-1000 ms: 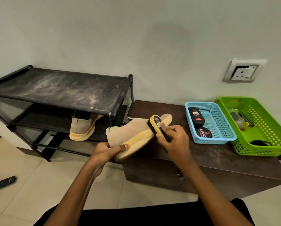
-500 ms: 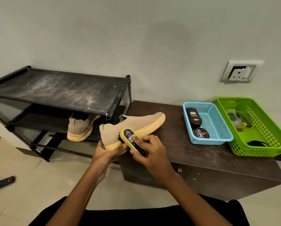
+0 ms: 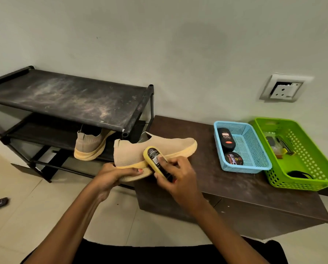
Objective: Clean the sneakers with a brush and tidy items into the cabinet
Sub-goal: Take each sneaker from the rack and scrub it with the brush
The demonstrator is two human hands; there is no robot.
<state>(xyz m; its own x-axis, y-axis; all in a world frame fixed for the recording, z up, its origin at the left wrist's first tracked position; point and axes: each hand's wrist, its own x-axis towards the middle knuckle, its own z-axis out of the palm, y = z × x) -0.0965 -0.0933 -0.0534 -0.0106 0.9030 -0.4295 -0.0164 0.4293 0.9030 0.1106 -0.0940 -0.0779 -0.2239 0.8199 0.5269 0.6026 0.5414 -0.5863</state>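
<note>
Head view: your left hand (image 3: 112, 174) curled under the heel end of the beige sneaker (image 3: 159, 146), with the fingers wrapped round its yellow sole. Your right hand (image 3: 176, 175) closed round the yellow brush (image 3: 153, 157) and held it against the sneaker's near side. The sneaker lay roughly level, toe to the right, over the left end of the desk (image 3: 235, 189). The second sneaker (image 3: 89, 147) stood on the shoe rack (image 3: 69, 98), partly hidden by the top shelf. The bristles were hidden, and your fingers covered the brush's lower end. The contents of the green basket (image 3: 309, 184) were hard to make out.
</note>
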